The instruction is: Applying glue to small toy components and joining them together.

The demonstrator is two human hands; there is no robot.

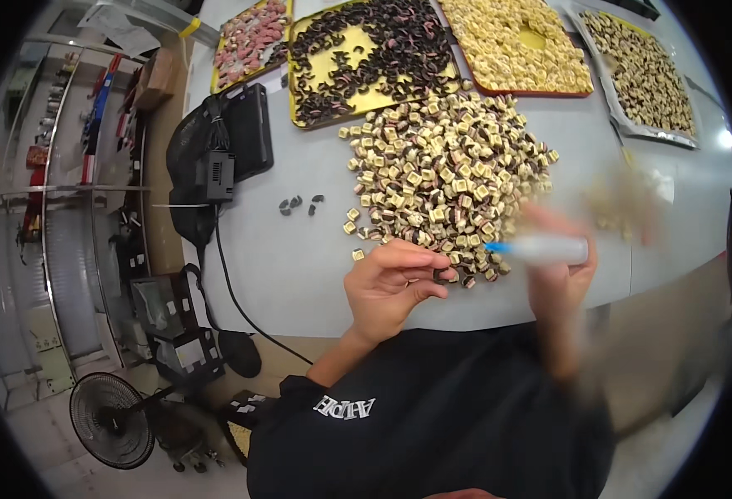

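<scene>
My left hand [391, 283] is closed at the near edge of a large pile of small cream-and-dark blocks [457, 166]. Thumb and fingertips pinch a small dark piece [442, 274]; its exact shape is mostly covered. Just to the right, my right hand [561, 270] is wrapped round a whitish squeeze bottle [553, 249]. The bottle lies sideways in the grip, its blue tip pointing left toward the left hand. Motion smears the right hand and forearm.
Along the table's far side stand a tray of pink pieces [254, 46], one of dark curved pieces [416, 50], one of cream pieces [516, 41] and one of mixed blocks [640, 75]. Left are loose dark pieces [296, 202], a black device [254, 129] with cable, and a fan [112, 420].
</scene>
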